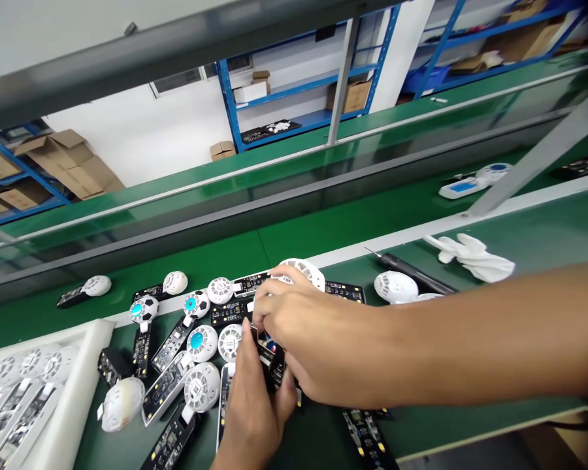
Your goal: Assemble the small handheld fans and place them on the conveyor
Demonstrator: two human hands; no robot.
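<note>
My left hand [255,408] is closed around a small black device with an exposed circuit board [273,365], thumb and fingers along its sides. From the right my right hand [298,326] reaches across, its fingers curled and pinched at the device's upper end, which they partly hide. Close by lie several similar units, such as one with a round white vented head [202,387] and one with a blue disc in its head [202,343]. Another black circuit-board unit [365,437] is to the right, below my right forearm.
A white foam tray [91,372] with more units stands at the left. A black pen-shaped screwdriver [411,271], a white vented head [396,287] and a crumpled white glove [475,258] lie on the right. Behind the bench runs a green conveyor belt [274,238] carrying some units.
</note>
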